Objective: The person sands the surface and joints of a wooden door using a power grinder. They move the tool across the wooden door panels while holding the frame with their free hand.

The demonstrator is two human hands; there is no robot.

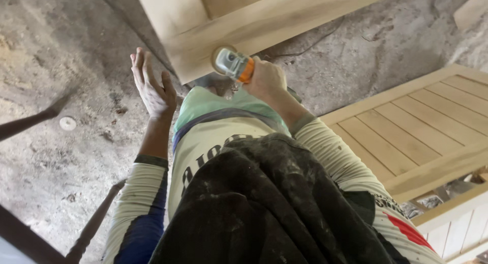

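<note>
My right hand (265, 80) grips an orange and grey power sander (232, 64), whose disc presses against the edge of a pale wooden door panel (264, 20) at the top of the view. My left hand (152, 88) is raised beside the panel's corner, fingers spread and holding nothing, just left of the wood. Both arms wear dusty long sleeves. My shirt and dark dusty trousers fill the lower middle of the view.
A second slatted wooden door (417, 127) lies at the right, with another pale panel (457, 228) below it. The rough concrete floor (66, 157) carries dust, a small round white disc (67, 123) and dark bars (30, 122) at the left.
</note>
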